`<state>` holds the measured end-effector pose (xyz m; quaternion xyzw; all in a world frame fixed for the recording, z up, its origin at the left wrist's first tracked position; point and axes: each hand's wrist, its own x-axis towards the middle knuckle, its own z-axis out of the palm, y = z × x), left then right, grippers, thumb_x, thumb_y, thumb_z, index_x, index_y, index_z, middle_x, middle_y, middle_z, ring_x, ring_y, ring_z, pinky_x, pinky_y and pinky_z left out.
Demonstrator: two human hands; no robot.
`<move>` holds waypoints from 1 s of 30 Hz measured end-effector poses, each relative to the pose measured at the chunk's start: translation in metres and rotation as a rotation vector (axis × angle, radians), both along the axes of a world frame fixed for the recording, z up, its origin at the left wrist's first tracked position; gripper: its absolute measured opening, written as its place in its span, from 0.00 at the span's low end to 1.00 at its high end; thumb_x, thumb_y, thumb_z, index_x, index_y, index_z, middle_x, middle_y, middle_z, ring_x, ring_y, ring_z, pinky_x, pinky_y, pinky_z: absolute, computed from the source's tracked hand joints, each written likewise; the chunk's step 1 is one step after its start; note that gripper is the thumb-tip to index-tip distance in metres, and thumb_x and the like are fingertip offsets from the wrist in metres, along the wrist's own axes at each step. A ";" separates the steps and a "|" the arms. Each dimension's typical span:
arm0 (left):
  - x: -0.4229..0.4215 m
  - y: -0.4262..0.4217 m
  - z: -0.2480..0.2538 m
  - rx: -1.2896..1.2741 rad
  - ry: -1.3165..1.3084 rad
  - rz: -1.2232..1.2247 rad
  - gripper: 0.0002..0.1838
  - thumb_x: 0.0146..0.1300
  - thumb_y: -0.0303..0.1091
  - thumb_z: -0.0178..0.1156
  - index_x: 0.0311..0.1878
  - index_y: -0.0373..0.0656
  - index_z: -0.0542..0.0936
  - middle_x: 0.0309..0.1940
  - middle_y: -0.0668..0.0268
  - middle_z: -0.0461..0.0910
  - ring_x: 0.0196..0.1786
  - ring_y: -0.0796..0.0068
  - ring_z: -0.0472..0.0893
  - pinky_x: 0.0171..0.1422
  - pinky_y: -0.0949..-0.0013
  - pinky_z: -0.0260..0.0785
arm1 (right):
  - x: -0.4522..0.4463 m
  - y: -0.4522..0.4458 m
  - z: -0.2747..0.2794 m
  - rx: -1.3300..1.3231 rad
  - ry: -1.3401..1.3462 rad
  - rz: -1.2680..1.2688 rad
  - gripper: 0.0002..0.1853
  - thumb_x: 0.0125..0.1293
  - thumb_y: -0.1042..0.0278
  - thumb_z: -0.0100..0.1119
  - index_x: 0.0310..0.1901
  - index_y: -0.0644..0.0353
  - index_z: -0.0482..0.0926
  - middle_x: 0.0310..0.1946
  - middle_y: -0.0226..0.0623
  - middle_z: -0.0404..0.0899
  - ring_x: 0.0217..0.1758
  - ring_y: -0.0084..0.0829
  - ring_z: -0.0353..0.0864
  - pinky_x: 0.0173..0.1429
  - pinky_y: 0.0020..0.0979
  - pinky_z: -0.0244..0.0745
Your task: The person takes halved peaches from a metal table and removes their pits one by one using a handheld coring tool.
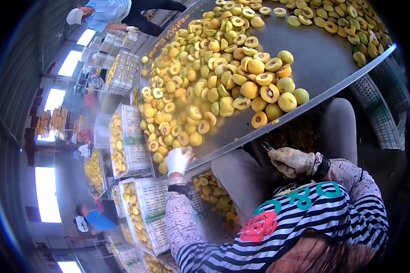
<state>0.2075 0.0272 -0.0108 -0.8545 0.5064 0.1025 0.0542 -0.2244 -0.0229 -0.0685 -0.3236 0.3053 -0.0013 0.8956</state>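
My right hand [292,161], in a worn tan glove, is closed around a small metal tool with a looped end [267,146]. It is over my lap, below the table's raised metal rim [278,126]. My left hand [178,160], in a white glove, is at the table's near edge beside the pile of yellow stone fruit [214,68], which look like peaches. Its fingers are blurred, and I cannot tell whether they grip a fruit. Many fruits are cut in half, some showing brown pits or hollows; others look whole.
White plastic crates of fruit [143,214] stand left of my left arm; another crate [131,141] is behind them. Cut fruit [216,195] lies below the table by my knee. A second fruit pile [341,20] is at far right, above a white crate [373,104]. Another person [107,16] stands beyond.
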 end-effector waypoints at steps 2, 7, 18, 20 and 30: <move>-0.001 -0.007 -0.008 -0.394 0.242 0.129 0.18 0.66 0.46 0.62 0.48 0.41 0.88 0.42 0.53 0.88 0.45 0.49 0.85 0.53 0.52 0.76 | 0.005 0.001 -0.001 0.031 0.015 0.019 0.26 0.79 0.42 0.49 0.27 0.53 0.68 0.12 0.25 0.61 0.10 0.20 0.55 0.15 0.25 0.51; -0.032 -0.066 -0.064 -0.350 -0.066 -0.233 0.25 0.65 0.44 0.61 0.64 0.47 0.79 0.53 0.50 0.83 0.54 0.47 0.82 0.61 0.52 0.73 | 0.009 0.006 0.002 -0.026 0.040 -0.025 0.24 0.79 0.43 0.50 0.30 0.53 0.69 0.13 0.25 0.62 0.10 0.20 0.56 0.15 0.25 0.51; -0.192 -0.002 -0.039 -0.759 1.602 0.022 0.16 0.66 0.21 0.60 0.57 0.35 0.80 0.46 0.65 0.83 0.46 0.79 0.82 0.55 0.76 0.75 | 0.021 0.016 0.049 -0.528 0.037 -0.015 0.21 0.75 0.47 0.57 0.51 0.60 0.78 0.23 0.27 0.72 0.24 0.21 0.70 0.28 0.27 0.65; -0.229 0.007 -0.039 -0.820 1.864 0.252 0.12 0.72 0.32 0.56 0.54 0.37 0.79 0.45 0.62 0.82 0.47 0.70 0.82 0.57 0.65 0.78 | 0.025 0.014 0.050 -0.551 0.130 0.041 0.22 0.75 0.46 0.57 0.49 0.61 0.80 0.24 0.28 0.74 0.25 0.22 0.71 0.29 0.28 0.66; -0.270 -0.010 -0.042 -0.925 1.688 0.440 0.21 0.79 0.48 0.50 0.49 0.37 0.78 0.43 0.58 0.82 0.47 0.64 0.83 0.57 0.59 0.79 | 0.028 0.018 0.010 -0.766 0.093 -0.154 0.25 0.76 0.45 0.52 0.52 0.63 0.81 0.40 0.47 0.85 0.43 0.40 0.83 0.51 0.37 0.76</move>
